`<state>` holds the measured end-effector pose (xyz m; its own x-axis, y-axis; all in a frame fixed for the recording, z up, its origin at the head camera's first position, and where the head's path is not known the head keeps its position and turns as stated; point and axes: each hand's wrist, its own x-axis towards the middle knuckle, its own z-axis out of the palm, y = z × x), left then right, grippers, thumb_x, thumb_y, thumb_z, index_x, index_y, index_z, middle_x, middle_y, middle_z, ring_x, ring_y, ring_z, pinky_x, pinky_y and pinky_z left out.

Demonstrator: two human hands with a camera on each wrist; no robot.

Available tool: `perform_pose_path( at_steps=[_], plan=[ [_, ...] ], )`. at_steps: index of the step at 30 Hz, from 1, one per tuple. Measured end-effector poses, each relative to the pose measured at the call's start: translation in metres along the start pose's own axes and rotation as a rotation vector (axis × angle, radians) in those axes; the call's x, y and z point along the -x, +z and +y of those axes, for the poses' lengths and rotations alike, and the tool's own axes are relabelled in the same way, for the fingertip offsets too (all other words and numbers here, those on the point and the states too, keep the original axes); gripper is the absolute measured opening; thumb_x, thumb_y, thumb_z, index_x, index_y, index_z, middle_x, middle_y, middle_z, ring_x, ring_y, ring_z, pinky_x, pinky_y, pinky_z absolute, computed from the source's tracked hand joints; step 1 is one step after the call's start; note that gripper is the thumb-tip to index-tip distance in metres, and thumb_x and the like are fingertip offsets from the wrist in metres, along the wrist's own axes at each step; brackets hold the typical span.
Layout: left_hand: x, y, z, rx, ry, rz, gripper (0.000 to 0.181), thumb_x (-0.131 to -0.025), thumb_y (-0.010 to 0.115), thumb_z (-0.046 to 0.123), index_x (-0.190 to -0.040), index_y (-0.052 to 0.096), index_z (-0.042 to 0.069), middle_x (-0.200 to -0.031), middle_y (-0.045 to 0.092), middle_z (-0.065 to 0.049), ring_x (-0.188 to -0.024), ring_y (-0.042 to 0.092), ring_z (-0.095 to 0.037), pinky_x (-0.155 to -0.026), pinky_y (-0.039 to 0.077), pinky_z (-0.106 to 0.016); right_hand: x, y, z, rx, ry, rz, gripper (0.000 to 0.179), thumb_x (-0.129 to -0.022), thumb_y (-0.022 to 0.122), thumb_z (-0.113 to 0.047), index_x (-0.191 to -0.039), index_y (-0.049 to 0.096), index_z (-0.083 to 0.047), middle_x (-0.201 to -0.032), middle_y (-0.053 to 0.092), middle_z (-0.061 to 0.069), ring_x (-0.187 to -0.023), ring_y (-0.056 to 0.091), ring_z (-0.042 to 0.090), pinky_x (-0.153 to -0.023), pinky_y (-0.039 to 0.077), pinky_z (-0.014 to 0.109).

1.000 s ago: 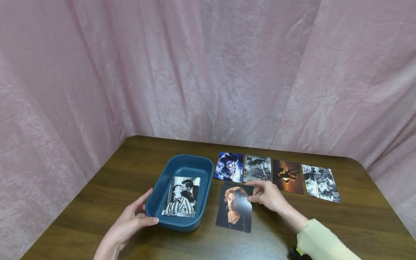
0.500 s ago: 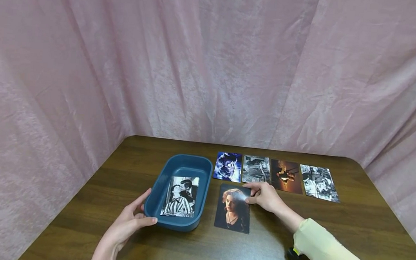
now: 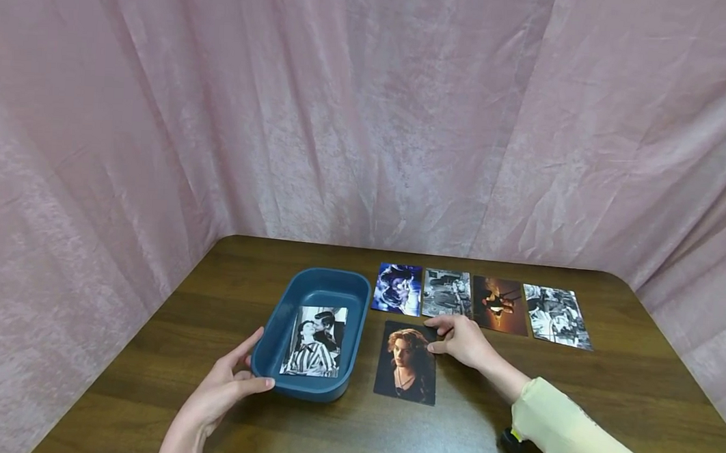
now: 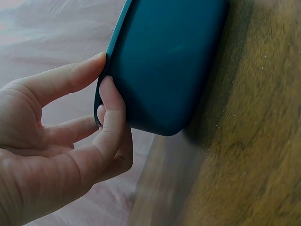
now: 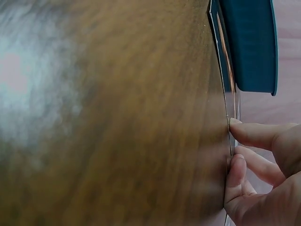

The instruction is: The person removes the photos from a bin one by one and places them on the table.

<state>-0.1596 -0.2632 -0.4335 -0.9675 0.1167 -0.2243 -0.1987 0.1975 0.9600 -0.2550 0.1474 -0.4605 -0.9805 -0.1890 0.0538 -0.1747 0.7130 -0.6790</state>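
In the head view a blue plastic tub point(image 3: 308, 392) stands left of centre on the wooden table. My left hand point(image 3: 215, 390) grips its near-left corner; the left wrist view has fingers point(image 4: 113, 108) curled about the rim. A black-and-white photo point(image 3: 315, 344) of a couple lies inside. Just right of the tub is a dark colour portrait photo point(image 3: 406, 365). My right hand point(image 3: 462, 341) pinches its upper right edge between thumb and fingers. Seen edge-on in the right wrist view, the photo point(image 5: 225, 61) lies against or very near the tabletop.
Along the back of the table point(image 3: 625, 397) runs a row of photos: a blue-purple one point(image 3: 398, 288), a grey one point(image 3: 448, 294), an orange-brown one point(image 3: 500, 305) and a black-and-white one point(image 3: 558, 317). A pink curtain point(image 3: 369, 117) hangs behind. A small black object point(image 3: 510, 443) shows under the right sleeve.
The portrait photo has shifted slightly left and settled flatter, and the glare on it has faded. My right hand stays at its edge. Left hand and tub hold their place.
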Motion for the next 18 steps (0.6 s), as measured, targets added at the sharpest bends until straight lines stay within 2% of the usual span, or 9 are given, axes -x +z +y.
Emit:
perform_pose_path(
  at_steps=[9, 13, 18],
  plan=[
    [-0.001, -0.002, 0.0, 0.006, 0.007, -0.028, 0.096, -0.082, 0.074, 0.002, -0.159, 0.019, 0.015, -0.107, 0.035, -0.01, -0.088, 0.059, -0.017, -0.084, 0.046, -0.027, -0.007, -0.004, -0.002, -0.015, 0.02, 0.016, 0.038, -0.074, 0.085, -0.013, -0.109, 0.072, -0.009, -0.092, 0.067, 0.008, -0.08, 0.06, 0.016, -0.071, 0.048, 0.03],
    [-0.001, -0.001, 0.0, 0.005, 0.002, -0.021, 0.095, -0.082, 0.074, 0.001, -0.159, 0.02, 0.014, -0.107, 0.035, -0.011, -0.088, 0.059, -0.018, -0.084, 0.046, -0.027, -0.02, -0.012, -0.014, -0.026, -0.041, 0.014, 0.037, -0.078, 0.082, -0.014, -0.112, 0.07, -0.005, -0.093, 0.067, 0.012, -0.078, 0.061, 0.017, -0.069, 0.048, 0.03],
    [-0.001, -0.001, 0.0, -0.009, -0.006, -0.007, 0.095, -0.081, 0.074, 0.001, -0.159, 0.021, 0.015, -0.107, 0.037, -0.011, -0.089, 0.059, -0.019, -0.086, 0.046, -0.029, -0.044, -0.02, -0.048, -0.049, -0.149, -0.019, 0.037, -0.082, 0.079, -0.016, -0.115, 0.069, -0.005, -0.095, 0.067, 0.016, -0.076, 0.063, 0.018, -0.066, 0.048, 0.029]
  ],
)
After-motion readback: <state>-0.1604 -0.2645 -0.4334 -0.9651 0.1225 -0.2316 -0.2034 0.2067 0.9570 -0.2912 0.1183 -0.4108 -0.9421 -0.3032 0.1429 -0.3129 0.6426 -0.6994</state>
